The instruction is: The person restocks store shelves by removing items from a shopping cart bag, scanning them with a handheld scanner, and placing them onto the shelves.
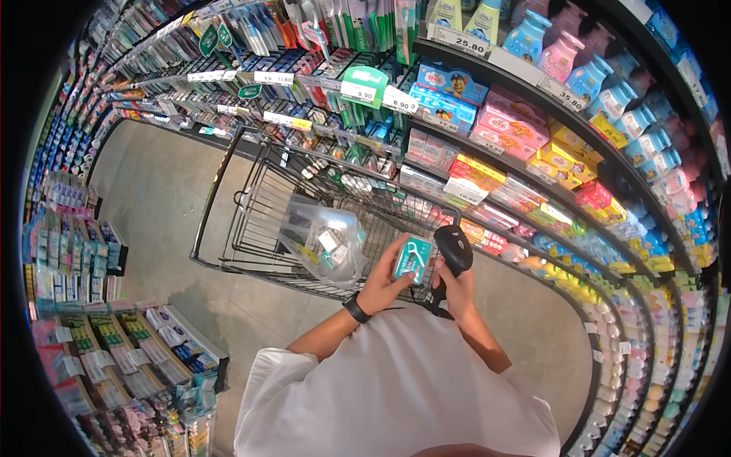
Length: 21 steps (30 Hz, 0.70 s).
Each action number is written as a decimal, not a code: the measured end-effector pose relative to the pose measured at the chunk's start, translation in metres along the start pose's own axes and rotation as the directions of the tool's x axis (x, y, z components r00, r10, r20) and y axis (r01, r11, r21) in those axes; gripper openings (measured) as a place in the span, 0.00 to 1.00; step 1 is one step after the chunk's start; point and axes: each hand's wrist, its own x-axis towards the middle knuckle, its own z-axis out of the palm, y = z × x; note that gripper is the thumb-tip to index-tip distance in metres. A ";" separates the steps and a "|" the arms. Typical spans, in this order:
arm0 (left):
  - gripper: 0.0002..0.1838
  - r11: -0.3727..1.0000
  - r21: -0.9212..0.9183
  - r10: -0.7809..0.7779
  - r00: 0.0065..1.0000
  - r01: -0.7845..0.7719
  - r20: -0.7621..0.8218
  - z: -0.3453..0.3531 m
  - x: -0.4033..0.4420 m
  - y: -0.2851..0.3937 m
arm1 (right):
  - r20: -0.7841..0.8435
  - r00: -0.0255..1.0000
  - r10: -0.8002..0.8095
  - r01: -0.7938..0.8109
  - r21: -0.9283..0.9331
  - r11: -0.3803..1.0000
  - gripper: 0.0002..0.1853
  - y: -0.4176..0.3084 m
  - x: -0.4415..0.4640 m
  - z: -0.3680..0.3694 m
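A small green box (pixel 413 260) with a white floss pick pictured on it is held in my left hand (pixel 384 276), over the near end of a wire shopping cart (pixel 263 199). My right hand (pixel 455 288) is closed around the handle of a black device with a rounded head (pixel 453 250), just right of the box. Inside the cart, a clear plastic bag (pixel 326 242) holds small white and green packages. A black watch is on my left wrist.
Shelves of toothbrushes (pixel 365 27), boxed goods (pixel 510 122) and pump bottles (pixel 586 80) run along the far side and curve down the right. More racks of packaged goods (pixel 114 350) stand at the left. Grey floor (pixel 145 175) shows around the cart.
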 end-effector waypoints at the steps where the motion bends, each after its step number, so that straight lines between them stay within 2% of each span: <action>1: 0.44 1.000 0.000 -0.002 1.000 0.002 0.001 -0.001 0.001 0.001 | -0.019 1.000 -0.002 0.003 0.021 1.000 0.04 -0.002 0.001 0.000; 4: 0.43 0.998 -0.064 0.020 0.998 -0.024 -0.062 -0.009 0.003 0.004 | -0.087 0.996 0.002 -0.001 0.016 1.000 0.04 0.000 0.004 -0.006; 5: 0.42 1.000 -0.009 0.006 0.997 -0.007 -0.075 -0.015 0.003 0.003 | -0.116 0.993 0.006 -0.011 -0.047 0.999 0.04 0.001 0.006 -0.010; 7: 0.36 0.998 0.060 0.027 0.991 -0.020 -0.130 -0.022 0.006 0.001 | -0.147 0.989 -0.002 -0.006 -0.054 0.999 0.04 0.009 0.009 -0.019; 8: 0.36 0.998 0.060 0.025 0.991 -0.017 -0.130 -0.026 0.007 0.001 | -0.176 0.984 -0.014 0.003 -0.063 0.998 0.04 0.012 0.010 -0.023; 10: 0.35 0.979 0.199 -0.010 0.992 0.036 -0.129 -0.034 0.008 0.013 | -0.207 0.978 -0.009 -0.013 -0.106 0.994 0.04 0.016 0.012 -0.032; 12: 0.32 0.973 0.229 -0.005 0.989 0.040 -0.150 -0.041 0.011 0.017 | -0.232 0.968 -0.096 0.024 -0.294 0.956 0.03 0.027 0.015 -0.044; 14: 0.33 0.961 0.275 0.035 0.987 0.009 -0.154 -0.047 0.016 0.025 | -0.256 0.961 -0.105 0.036 -0.262 0.965 0.03 0.034 0.016 -0.049; 16: 0.33 0.954 0.301 0.068 0.986 -0.020 -0.152 -0.055 0.022 0.023 | -0.313 0.935 -0.164 0.014 -0.432 0.902 0.04 0.038 0.018 -0.054; 17: 0.33 0.965 0.261 0.073 0.984 -0.028 -0.164 -0.059 0.026 0.022 | -0.315 0.935 -0.164 0.013 -0.431 0.902 0.04 0.040 0.017 -0.056; 19: 0.32 0.976 0.208 0.101 0.979 -0.064 -0.175 -0.063 0.035 0.030 | -0.305 0.895 -0.325 0.101 -0.572 0.814 0.08 0.029 0.013 -0.047; 21: 0.31 0.976 0.200 0.123 0.978 -0.088 -0.171 -0.069 0.046 0.039 | -0.291 0.879 -0.379 0.124 -0.626 0.770 0.12 0.029 0.011 -0.042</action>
